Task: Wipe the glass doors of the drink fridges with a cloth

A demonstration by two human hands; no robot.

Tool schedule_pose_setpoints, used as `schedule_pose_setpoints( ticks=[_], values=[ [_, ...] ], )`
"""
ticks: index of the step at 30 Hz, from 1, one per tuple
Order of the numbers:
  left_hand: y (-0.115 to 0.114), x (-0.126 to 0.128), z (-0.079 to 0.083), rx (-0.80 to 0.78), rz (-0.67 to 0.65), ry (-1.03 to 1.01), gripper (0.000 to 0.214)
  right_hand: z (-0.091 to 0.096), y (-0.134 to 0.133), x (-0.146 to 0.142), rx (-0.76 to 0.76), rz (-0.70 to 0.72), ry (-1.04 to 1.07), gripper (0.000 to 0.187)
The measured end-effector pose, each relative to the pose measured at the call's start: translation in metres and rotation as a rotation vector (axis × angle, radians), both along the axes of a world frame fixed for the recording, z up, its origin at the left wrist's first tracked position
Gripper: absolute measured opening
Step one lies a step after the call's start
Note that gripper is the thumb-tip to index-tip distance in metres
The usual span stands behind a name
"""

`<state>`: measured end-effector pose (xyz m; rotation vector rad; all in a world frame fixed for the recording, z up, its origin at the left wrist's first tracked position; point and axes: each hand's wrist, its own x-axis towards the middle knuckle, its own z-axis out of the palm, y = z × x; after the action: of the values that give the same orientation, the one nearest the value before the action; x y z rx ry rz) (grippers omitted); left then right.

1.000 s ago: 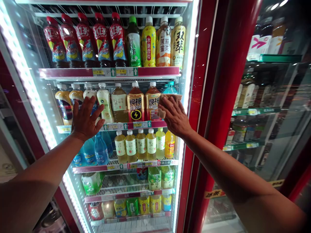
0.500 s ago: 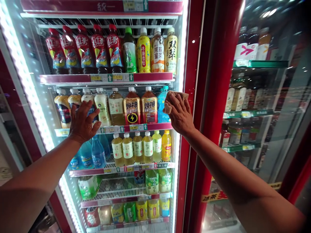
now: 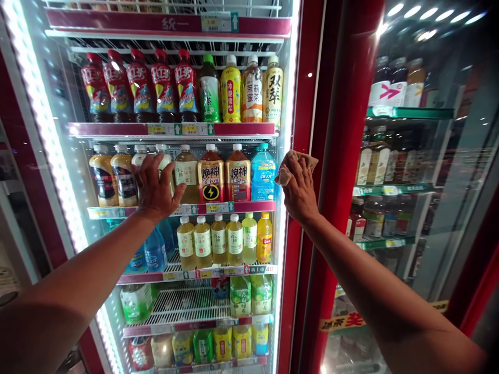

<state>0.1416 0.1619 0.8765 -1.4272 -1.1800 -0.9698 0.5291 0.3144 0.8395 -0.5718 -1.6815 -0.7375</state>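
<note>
A tan cloth (image 3: pixel 298 162) lies bunched under my right hand (image 3: pixel 299 195), whose fingers press it flat near the right edge of the cooler's glass door, beside the red frame (image 3: pixel 304 114). My left hand (image 3: pixel 158 184) holds nothing; its fingers are spread before the glass, covering parts of several bottles. Whether its palm touches the glass I cannot tell. Behind the door, a blue bottle (image 3: pixel 263 171) stands just left of the cloth, next to a gold and red drink bottle (image 3: pixel 238 174).
Red-capped tea bottles (image 3: pixel 137 85) line an upper shelf, with pale tea bottles (image 3: pixel 202 241) lower down. Bright light strips (image 3: pixel 42 130) run up the cooler's sides. To the right, past a red post (image 3: pixel 353 130), another glass-fronted cooler holds bottles on green-edged shelves (image 3: pixel 409 113).
My right hand has slid the cloth rightward, off the blue bottle's front and towards the frame. My left hand has shifted to the right. The view has tilted up slightly.
</note>
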Motion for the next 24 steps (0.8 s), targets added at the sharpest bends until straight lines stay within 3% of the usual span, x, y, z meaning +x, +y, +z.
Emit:
schedule_pose_setpoints(
  ticks=[4, 6, 12, 14, 19, 24],
  values=[
    [0.006, 0.026, 0.003, -0.14, -0.026, 0.185, 0.06, -0.031, -0.004, 0.002, -0.057, -0.029, -0.024, 0.064],
    [0.013, 0.04, 0.006, -0.209, -0.06, 0.318, 0.057, -0.031, -0.005, 0.006, -0.082, -0.043, -0.049, 0.064],
    [0.037, 0.069, 0.009, -0.138, -0.083, 0.378, 0.066, 0.022, 0.002, 0.016, -0.069, -0.05, -0.028, 0.064],
    [0.04, 0.071, 0.007, -0.113, -0.064, 0.385, 0.069, 0.026, 0.003, 0.015, -0.044, -0.045, -0.018, 0.065],
    [0.042, 0.069, 0.004, -0.083, -0.051, 0.404, 0.074, 0.017, 0.004, 0.012, 0.026, -0.025, -0.001, 0.067],
    [0.041, 0.069, 0.003, -0.098, -0.046, 0.397, 0.074, 0.049, 0.007, 0.009, -0.031, -0.028, -0.001, 0.066]
  ],
)
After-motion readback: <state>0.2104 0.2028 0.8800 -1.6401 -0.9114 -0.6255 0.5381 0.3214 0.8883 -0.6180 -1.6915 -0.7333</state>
